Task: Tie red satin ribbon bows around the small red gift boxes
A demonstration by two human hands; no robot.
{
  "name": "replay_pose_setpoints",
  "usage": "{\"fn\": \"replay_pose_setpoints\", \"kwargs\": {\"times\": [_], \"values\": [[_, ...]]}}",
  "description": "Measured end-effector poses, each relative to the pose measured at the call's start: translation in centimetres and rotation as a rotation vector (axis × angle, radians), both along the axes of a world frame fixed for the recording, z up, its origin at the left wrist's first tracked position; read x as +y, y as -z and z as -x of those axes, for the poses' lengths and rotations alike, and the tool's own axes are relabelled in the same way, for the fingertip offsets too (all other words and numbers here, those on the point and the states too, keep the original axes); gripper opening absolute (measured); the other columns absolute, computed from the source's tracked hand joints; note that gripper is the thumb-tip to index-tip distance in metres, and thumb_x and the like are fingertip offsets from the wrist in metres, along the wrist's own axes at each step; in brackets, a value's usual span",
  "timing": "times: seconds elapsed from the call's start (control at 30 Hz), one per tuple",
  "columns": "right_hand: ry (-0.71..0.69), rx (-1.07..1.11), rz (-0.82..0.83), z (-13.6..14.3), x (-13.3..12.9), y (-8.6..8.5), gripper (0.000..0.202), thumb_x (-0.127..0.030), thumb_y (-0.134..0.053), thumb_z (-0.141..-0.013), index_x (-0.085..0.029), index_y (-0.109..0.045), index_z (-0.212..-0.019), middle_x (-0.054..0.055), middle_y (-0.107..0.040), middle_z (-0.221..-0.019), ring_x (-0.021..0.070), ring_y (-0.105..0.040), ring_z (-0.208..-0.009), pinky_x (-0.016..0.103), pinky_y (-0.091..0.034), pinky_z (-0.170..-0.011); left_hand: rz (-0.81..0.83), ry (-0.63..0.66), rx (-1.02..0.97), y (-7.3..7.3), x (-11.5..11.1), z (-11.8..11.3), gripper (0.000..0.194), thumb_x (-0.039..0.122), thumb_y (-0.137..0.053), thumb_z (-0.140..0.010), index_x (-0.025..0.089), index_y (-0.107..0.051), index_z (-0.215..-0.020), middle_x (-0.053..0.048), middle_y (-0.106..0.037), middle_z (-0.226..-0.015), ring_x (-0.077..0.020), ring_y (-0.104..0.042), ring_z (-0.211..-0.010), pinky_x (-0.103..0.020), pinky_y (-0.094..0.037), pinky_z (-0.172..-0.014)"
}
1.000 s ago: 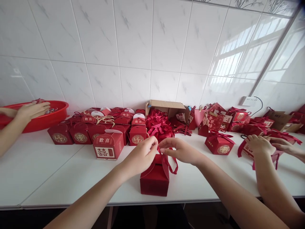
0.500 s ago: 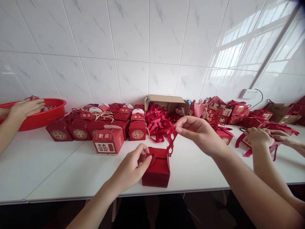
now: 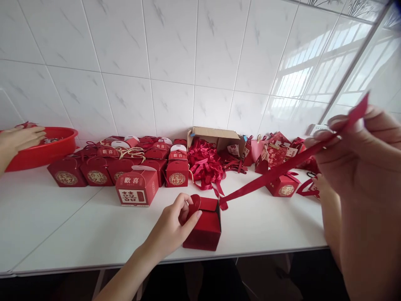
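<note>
My left hand (image 3: 180,225) pinches the lid flap of a small red box (image 3: 203,232) near the table's front edge. Raised at the right, close to the camera, my right hand (image 3: 360,146) grips the end of a red ribbon (image 3: 266,177). The ribbon runs taut and slanting from those fingers down to the box's right upper corner. Behind the box lies a tangled heap of red ribbons (image 3: 205,163). A red box with a white printed label (image 3: 136,188) sits to the left.
Rows of red boxes (image 3: 100,171) line the wall side of the white table (image 3: 78,234). A cardboard box (image 3: 216,133) stands behind the ribbons. Another person's hand (image 3: 23,140) is over a red basin (image 3: 54,146); another person's arm (image 3: 328,209) is at the right.
My right hand has swung right and up, drawing the ribbon out long and straight. My left hand still holds the box. The view has shifted slightly right.
</note>
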State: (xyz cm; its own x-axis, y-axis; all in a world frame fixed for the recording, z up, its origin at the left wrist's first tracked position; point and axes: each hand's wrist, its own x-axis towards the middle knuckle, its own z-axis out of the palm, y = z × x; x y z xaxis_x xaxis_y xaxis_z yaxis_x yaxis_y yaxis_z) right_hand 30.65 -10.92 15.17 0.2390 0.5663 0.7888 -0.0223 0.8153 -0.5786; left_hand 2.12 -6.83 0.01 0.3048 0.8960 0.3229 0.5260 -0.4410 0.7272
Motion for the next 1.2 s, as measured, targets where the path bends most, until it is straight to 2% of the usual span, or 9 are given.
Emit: {"fn": "replay_pose_setpoints", "kwargs": {"times": [0.1, 0.2, 0.3, 0.4, 0.5, 0.6, 0.8, 0.93, 1.2], "values": [[-0.011, 0.105, -0.038, -1.0, -0.2, -0.3, 0.025, -0.002, -0.055, -0.084, -0.023, -0.069, -0.080, -0.001, -0.057, -0.080, 0.0056, -0.056, -0.066, 0.022, -0.049, -0.070, 0.035, -0.017, -0.128, 0.1, -0.2, -0.2, 0.018, 0.042, -0.045, -0.089, 0.025, -0.040, -0.093, 0.008, -0.038, -0.060, -0.0122, -0.039, -0.056, -0.023, -0.032, -0.054], [-0.099, 0.069, -0.007, -0.4, 0.4, 0.3, 0.020, -0.004, -0.060, -0.080, -0.022, -0.067, -0.081, -0.001, -0.058, -0.074, 0.0064, -0.053, -0.059, 0.022, -0.047, -0.059, 0.093, -0.033, -0.267, 0.4, -0.2, -0.2, 0.020, 0.043, -0.044, -0.090, 0.025, -0.038, -0.098, 0.008, -0.040, -0.058, -0.0122, -0.040, -0.055, -0.023, -0.033, -0.053], [-0.271, -0.213, 0.230, 2.0, 1.7, 2.2, 0.007, -0.016, -0.066, -0.079, -0.022, -0.061, -0.081, -0.001, -0.057, -0.068, 0.0092, -0.052, -0.056, 0.023, -0.043, -0.051, 0.164, -0.042, -0.412, 0.8, -0.3, -0.1, 0.024, 0.044, -0.043, -0.090, 0.024, -0.038, -0.102, 0.007, -0.047, -0.060, -0.0126, -0.046, -0.057, -0.024, -0.039, -0.057], [-0.409, -0.552, 0.490, 5.1, 3.6, 4.8, 0.017, -0.025, -0.065, -0.079, -0.021, -0.050, -0.074, -0.002, -0.057, -0.069, 0.0119, -0.053, -0.063, 0.026, -0.044, -0.058, 0.209, -0.059, -0.508, 1.2, -0.3, -0.1, 0.028, 0.046, -0.044, -0.089, 0.024, -0.038, -0.104, 0.005, -0.053, -0.063, -0.0139, -0.050, -0.059, -0.025, -0.042, -0.059], [-0.376, -0.772, 0.555, 7.7, 5.6, 7.1, 0.025, -0.022, -0.062, -0.078, -0.021, -0.039, -0.068, -0.002, -0.056, -0.072, 0.0126, -0.052, -0.068, 0.027, -0.042, -0.063, 0.205, -0.081, -0.534, 1.3, -0.5, -0.2, 0.029, 0.046, -0.046, -0.088, 0.024, -0.038, -0.105, 0.005, -0.054, -0.061, -0.0139, -0.050, -0.058, -0.025, -0.042, -0.058], [-0.392, -0.883, 0.599, 9.2, 7.4, 8.6, 0.029, -0.019, -0.062, -0.074, -0.021, -0.034, -0.066, -0.005, -0.048, -0.066, 0.0109, -0.047, -0.063, 0.023, -0.036, -0.056, 0.193, -0.070, -0.523, 1.2, -0.6, -0.2, 0.029, 0.046, -0.046, -0.088, 0.024, -0.038, -0.105, 0.006, -0.053, -0.061, -0.0134, -0.049, -0.057, -0.025, -0.042, -0.058], [-0.612, -0.877, 0.698, 10.1, 8.9, 9.7, 0.033, -0.019, -0.062, -0.072, -0.022, -0.030, -0.068, -0.006, -0.048, -0.064, 0.0140, -0.057, -0.072, 0.022, -0.035, -0.057, 0.189, -0.049, -0.513, 1.4, -0.6, -0.1, 0.028, 0.045, -0.045, -0.089, 0.024, -0.037, -0.105, 0.007, -0.048, -0.059, -0.0130, -0.048, -0.056, -0.025, -0.042, -0.057], [-0.626, -0.876, 0.720, 10.4, 9.5, 10.2, 0.033, -0.021, -0.065, -0.070, -0.022, -0.032, -0.069, -0.005, -0.055, -0.070, 0.0127, -0.056, -0.071, 0.023, -0.038, -0.060, 0.176, -0.051, -0.504, 1.3, -0.8, -0.2, 0.028, 0.045, -0.046, -0.088, 0.024, -0.037, -0.105, 0.007, -0.046, -0.060, -0.0130, -0.049, -0.056, -0.024, -0.041, -0.056], [-0.728, -0.799, 0.782, 11.3, 11.1, 10.9, 0.040, -0.026, -0.071, -0.067, -0.022, -0.030, -0.069, -0.007, -0.050, -0.063, 0.0092, -0.049, -0.060, 0.021, -0.035, -0.056, 0.202, -0.031, -0.518, 1.2, -1.0, -0.2, 0.029, 0.046, -0.047, -0.088, 0.025, -0.037, -0.105, 0.009, -0.044, -0.057, -0.0124, -0.047, -0.055, -0.024, -0.039, -0.057]]}}
